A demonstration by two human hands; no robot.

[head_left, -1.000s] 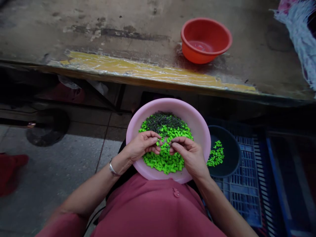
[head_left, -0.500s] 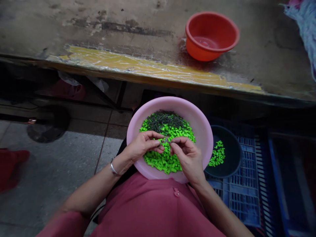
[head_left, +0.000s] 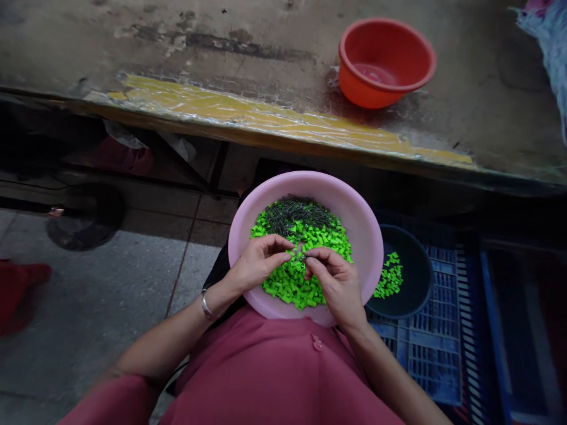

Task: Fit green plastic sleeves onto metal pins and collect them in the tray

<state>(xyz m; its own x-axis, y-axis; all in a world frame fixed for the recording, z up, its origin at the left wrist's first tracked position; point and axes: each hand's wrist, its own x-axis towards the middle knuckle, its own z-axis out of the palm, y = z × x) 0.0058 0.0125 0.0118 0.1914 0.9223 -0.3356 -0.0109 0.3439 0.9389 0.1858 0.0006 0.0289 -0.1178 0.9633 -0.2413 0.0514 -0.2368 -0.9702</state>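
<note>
A pink basin (head_left: 354, 206) rests on my lap. It holds a heap of small green plastic tubes (head_left: 328, 239) and, at its far side, a pile of dark thin metal parts (head_left: 295, 211). My left hand (head_left: 259, 262) hovers over the heap with fingers pinched on a green tube. My right hand (head_left: 334, 280) is pinched too, on a small dark part I cannot make out clearly. The two pinches meet fingertip to fingertip above the middle of the basin.
A dark bowl (head_left: 414, 274) with some green tubes (head_left: 388, 274) sits on a blue slatted crate (head_left: 436, 348) at my right. Ahead is a worn table edge with yellow tape (head_left: 266, 118) and a red bowl (head_left: 385, 59) on top.
The view has shifted slightly. Both hands stay pinched together over the basin, with the fingertips drawing a little closer.
</note>
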